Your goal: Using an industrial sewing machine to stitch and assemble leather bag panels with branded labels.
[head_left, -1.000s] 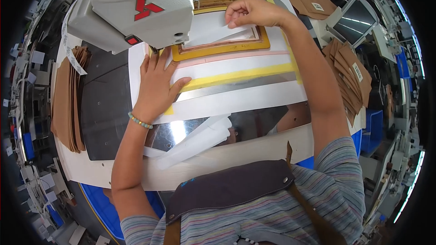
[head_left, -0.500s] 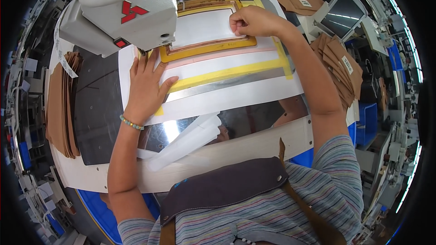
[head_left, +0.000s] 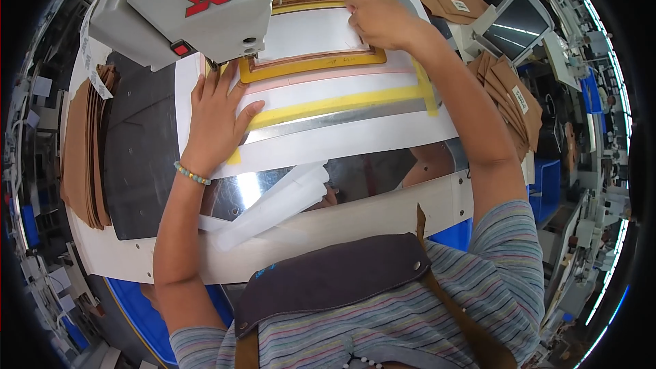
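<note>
Pressing flat on the white template plate (head_left: 342, 140), the left hand (head_left: 215, 119) lies palm down w/ fingers spread, gripping nothing; its fingertips sit just under the sewing machine head (head_left: 198, 10). A beaded bracelet (head_left: 191, 174) circles that wrist. The right hand (head_left: 383, 20) is further back, fingers bent and pinching down on the white panel (head_left: 307, 34) that sits inside the yellow frame (head_left: 311, 68); looks like it grips the panel's right edge, but can't tell for sure since the fingertips are hidden under the hand. Yellow tape strip (head_left: 335, 104) runs across the plate between both hands, w/ a shiny metal strip (head_left: 342, 119) just below it. Plate rests on the machine's work table (head_left: 383, 208), nearer the machine than the person's body. Stack of brown leather pieces (head_left: 82, 150) lies at the table's left edge, another brown stack (head_left: 509, 99) at right, near a tilted monitor screen (head_left: 516, 27). White plastic strip (head_left: 273, 205) lies on the reflective part of the table, near the left forearm. Dark brown apron (head_left: 328, 280) over a striped shirt fills the bottom.
</note>
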Demonstrator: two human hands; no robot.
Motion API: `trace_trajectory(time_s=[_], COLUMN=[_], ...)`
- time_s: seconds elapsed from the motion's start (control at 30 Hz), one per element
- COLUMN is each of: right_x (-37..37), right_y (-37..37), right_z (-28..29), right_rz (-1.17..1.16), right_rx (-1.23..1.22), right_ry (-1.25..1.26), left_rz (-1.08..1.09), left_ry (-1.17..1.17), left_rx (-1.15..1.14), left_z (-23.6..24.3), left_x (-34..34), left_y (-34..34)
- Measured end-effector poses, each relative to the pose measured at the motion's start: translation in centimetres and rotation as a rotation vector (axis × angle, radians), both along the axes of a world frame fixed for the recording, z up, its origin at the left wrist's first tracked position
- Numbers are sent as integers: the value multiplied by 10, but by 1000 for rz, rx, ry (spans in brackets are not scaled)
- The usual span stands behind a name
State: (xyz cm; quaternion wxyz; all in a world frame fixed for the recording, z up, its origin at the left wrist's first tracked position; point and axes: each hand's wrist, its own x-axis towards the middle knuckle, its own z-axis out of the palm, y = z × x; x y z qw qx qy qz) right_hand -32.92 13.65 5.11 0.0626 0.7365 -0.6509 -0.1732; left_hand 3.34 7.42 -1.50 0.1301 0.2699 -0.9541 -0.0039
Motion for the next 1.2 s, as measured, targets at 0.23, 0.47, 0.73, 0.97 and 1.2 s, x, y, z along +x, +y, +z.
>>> trace_trajectory(time_s=[0.23,0.47,0.73,0.97,1.2], right_x=[10,20,99,74,53], right_y=[12,-9,-45,10,35], right_z=[-3,-1,-37,-9,-41], right_rz=[98,135,-198,9,-21], right_rx=[-110,-89,67,-166,-400], right_ry=[-468,-614,-1337,-1209,-1353], left_rz=[8,-1,-9,241,855], left_ry=[35,56,92,246,179], left_rx=[-4,31,65,0,-222], left_z=[-3,-1,5,39,28], left_x=[2,-1,3,97,292], left_y=[2,1,1,-66,-187])
